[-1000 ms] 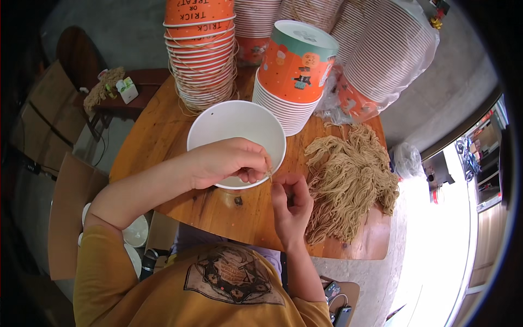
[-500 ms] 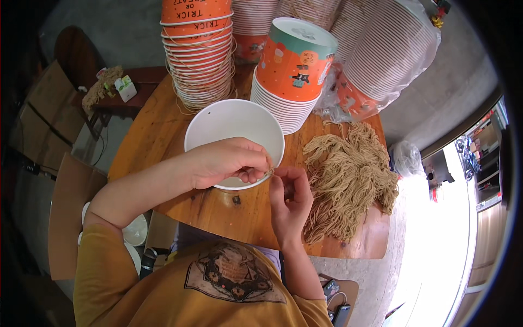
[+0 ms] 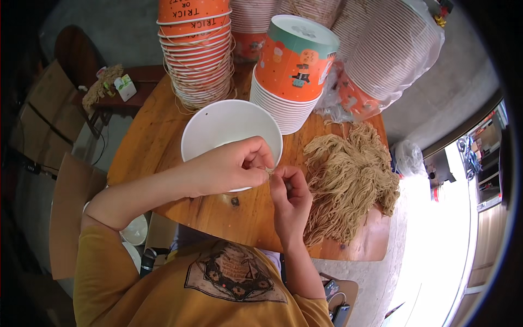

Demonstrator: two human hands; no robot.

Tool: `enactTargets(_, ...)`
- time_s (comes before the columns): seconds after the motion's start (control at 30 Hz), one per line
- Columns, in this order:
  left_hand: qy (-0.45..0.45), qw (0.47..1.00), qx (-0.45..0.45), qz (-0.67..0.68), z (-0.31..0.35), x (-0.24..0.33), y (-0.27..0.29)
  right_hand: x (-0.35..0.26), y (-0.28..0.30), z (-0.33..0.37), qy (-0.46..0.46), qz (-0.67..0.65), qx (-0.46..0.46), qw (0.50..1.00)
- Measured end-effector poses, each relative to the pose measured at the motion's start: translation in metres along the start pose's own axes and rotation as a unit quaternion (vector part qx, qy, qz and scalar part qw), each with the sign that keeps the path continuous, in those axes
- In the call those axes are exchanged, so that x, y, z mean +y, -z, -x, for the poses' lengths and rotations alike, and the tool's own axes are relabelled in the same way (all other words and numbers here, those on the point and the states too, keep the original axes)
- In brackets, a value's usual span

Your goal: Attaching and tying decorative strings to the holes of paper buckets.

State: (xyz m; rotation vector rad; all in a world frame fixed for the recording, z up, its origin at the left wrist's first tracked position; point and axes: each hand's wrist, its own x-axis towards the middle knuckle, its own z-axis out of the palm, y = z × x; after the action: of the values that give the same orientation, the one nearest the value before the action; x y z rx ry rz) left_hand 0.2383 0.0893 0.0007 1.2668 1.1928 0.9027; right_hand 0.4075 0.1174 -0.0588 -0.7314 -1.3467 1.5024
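A white-lined paper bucket (image 3: 210,126) stands on the wooden table in front of me, its mouth up, with a small hole near the far left of its rim. My left hand (image 3: 235,165) reaches across the bucket's mouth and pinches a bit of tan cord (image 3: 269,170) at the right side of the rim. From the right, my right hand (image 3: 291,203) meets it with thumb and forefinger closed on the same cord. Most of the cord is hidden by the fingers. Right of my right hand lies a loose heap of tan cords (image 3: 351,182).
Behind the bucket rise a tall stack of orange buckets with cord handles (image 3: 196,60) and a stack of orange and green buckets (image 3: 297,65), upside down. Further stacks in clear plastic (image 3: 389,49) stand at the back right. An open cardboard box (image 3: 76,212) sits left of the table (image 3: 218,215).
My left hand has turned a little, its fingers more raised and spread around the cord. The bucket has shifted slightly left. My right hand stays almost in place.
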Motion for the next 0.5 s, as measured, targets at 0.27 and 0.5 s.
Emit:
enactTargets(0.27,-0.032,0.996,0.036,-0.079,0.0004,-0.0016,-0.0019,-0.0022,0.0004,-0.0004,-0.006,0.008,-0.004,1.0)
enactTargets(0.5,0.071,0.997,0.012,0.023,-0.0068,0.003,-0.0003,0.0048,0.003,-0.0012,0.026,0.047,0.004,0.999)
